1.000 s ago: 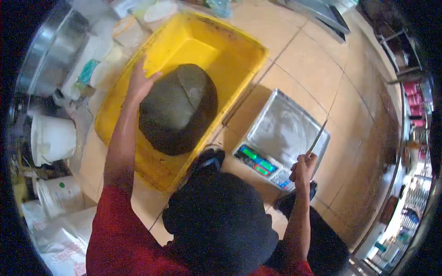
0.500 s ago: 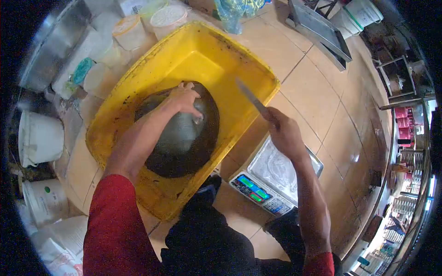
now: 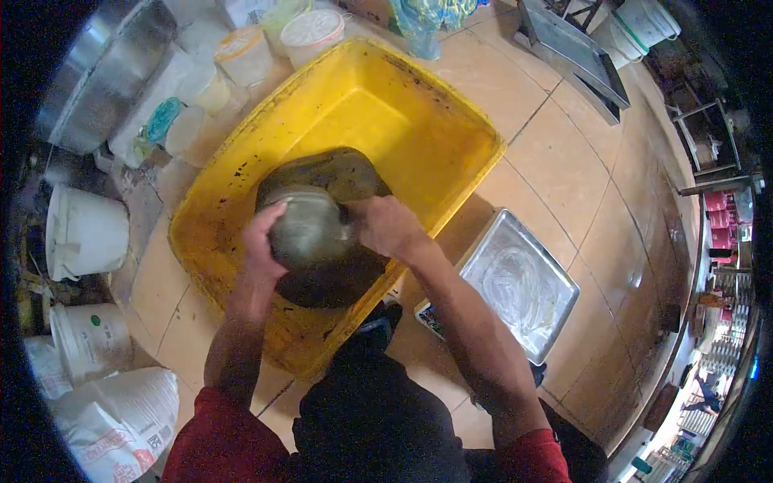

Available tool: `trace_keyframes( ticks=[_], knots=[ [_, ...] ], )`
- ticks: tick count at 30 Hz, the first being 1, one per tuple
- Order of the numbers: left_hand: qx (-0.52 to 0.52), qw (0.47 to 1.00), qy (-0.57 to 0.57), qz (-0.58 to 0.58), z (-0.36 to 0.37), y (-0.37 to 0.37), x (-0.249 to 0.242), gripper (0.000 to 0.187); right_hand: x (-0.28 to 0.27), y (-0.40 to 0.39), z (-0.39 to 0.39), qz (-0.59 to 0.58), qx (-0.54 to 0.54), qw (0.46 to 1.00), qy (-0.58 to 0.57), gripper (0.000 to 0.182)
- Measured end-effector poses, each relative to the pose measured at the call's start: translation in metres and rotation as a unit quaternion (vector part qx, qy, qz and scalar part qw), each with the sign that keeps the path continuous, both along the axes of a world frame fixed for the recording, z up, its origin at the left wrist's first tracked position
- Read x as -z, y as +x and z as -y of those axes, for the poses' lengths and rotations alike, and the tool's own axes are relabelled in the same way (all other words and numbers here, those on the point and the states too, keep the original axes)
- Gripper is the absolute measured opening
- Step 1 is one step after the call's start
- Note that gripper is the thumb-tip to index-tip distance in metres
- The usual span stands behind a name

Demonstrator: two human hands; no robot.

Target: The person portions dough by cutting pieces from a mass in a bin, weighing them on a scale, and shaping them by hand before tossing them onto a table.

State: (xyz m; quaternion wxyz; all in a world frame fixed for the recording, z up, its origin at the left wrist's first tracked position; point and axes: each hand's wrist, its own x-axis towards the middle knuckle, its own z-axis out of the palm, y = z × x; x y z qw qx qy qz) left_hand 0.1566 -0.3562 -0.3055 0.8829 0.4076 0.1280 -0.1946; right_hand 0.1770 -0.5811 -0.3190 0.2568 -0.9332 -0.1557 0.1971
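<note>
A smooth grey-green dough-like mass (image 3: 322,286) lies in the yellow tub (image 3: 427,105) on the floor. My left hand (image 3: 264,241) is wrapped round the left side of a rounded, paler lump (image 3: 307,225) raised from it; whether the lump is fully parted from the mass I cannot make out. Against the lump's right side is my right hand (image 3: 390,228), closed in a fist round the knife, whose blade is largely hidden here. To the right of the tub is a digital scale with a metal pan (image 3: 519,286), its display covered by my right forearm.
White buckets (image 3: 88,233) and a white sack (image 3: 121,419) stand at the left. Lidded plastic tubs (image 3: 312,36) line the tub's far left side. Metal trays (image 3: 572,56) lie on the tiled floor at the upper right.
My right hand has brought the knife from above the scale over to the mass in the tub. My left hand has moved down and left, and a rounded lump now bulges up beside it.
</note>
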Motion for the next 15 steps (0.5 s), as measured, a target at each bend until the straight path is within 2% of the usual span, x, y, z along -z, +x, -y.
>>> trace_keyframes(
  ticks=[1,4,7,9,10,12,13,14,15],
  knots=[
    [-0.022,0.999,-0.026,0.003,-0.006,-0.002,-0.008,0.036,-0.005,-0.008,0.002,-0.002,0.001,0.999,0.034,0.037],
    [-0.008,0.995,0.025,0.1,-0.01,0.006,-0.044,0.034,-0.035,-0.038,0.022,-0.087,0.036,0.973,0.211,0.037],
    [-0.019,0.993,0.1,0.059,0.02,0.029,-0.073,0.033,-0.012,-0.047,-0.019,0.002,0.069,0.945,0.32,0.036],
    [-0.077,0.981,0.16,0.081,0.042,0.04,-0.115,0.031,0.023,-0.058,-0.045,-0.01,-0.035,0.966,0.255,0.037],
    [-0.079,0.979,0.132,0.133,0.046,0.048,-0.137,0.031,0.029,-0.068,-0.055,-0.032,-0.077,0.968,0.238,0.038],
    [-0.082,0.961,0.108,0.239,0.05,0.073,-0.186,0.032,0.007,-0.092,-0.061,-0.128,-0.121,0.949,0.263,0.037],
    [-0.061,0.945,0.13,0.293,0.068,0.067,-0.219,0.034,0.018,-0.097,-0.045,-0.066,-0.077,0.967,0.233,0.038],
    [-0.026,0.931,0.166,0.324,0.078,0.064,-0.219,0.037,-0.014,-0.097,-0.011,-0.068,0.008,0.977,0.202,0.04],
    [0.013,0.913,0.2,0.354,0.089,0.064,-0.216,0.04,-0.025,-0.105,0.03,0.034,0.089,0.955,0.282,0.036]
  ],
)
